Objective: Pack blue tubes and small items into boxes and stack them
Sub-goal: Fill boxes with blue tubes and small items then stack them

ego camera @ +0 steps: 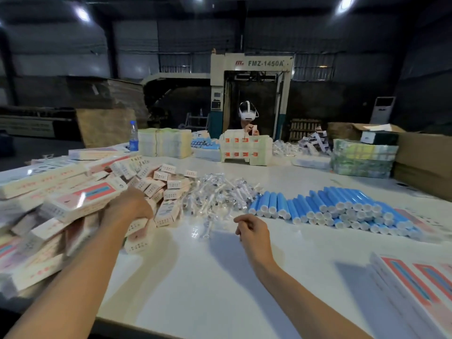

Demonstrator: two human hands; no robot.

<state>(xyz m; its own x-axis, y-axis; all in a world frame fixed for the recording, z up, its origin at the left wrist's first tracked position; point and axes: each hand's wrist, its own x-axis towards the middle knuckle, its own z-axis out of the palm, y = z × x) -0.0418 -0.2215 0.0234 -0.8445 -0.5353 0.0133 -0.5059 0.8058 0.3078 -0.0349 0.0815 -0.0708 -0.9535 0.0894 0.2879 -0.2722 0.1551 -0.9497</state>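
At the left heap: the left grip [129,207] is down in a jumble of small white-and-pink cardboard cartons [168,184]. Its fingers curl in among them, but the back of the hand hides them, so I cannot tell whether they have closed on a carton.
Right grip: the right grip [252,228] hovers over a bare part of the glossy white counter [208,277], fingers loosely curled, holding nothing.
Blue tubes: the blue plastic tubes with white ends [342,211] lie heaped on the counter to the right, well apart from both grips and untouched.
Small items: a pile of clear-wrapped small items [220,194] sits between the cartons and the tubes, just beyond the right grip.
Long boxes: long flat white boxes with pink-and-blue print [80,199] lie aslant over the far-left side of the heap.
Step in hand: most likely fetching a single carton to fill.
Doing it well: choose a carton lying on top at the near edge of the heap, pinch it across its narrow faces, and lift it straight up so its neighbours are not dragged along. Bring it to the bare counter in front, opening toward the right side. The right grip is better placed to fetch a tube and a wrapped item.
Risk: the heap looks loose and sloped, so pulling a carton from underneath could start a slide toward the counter's edge.
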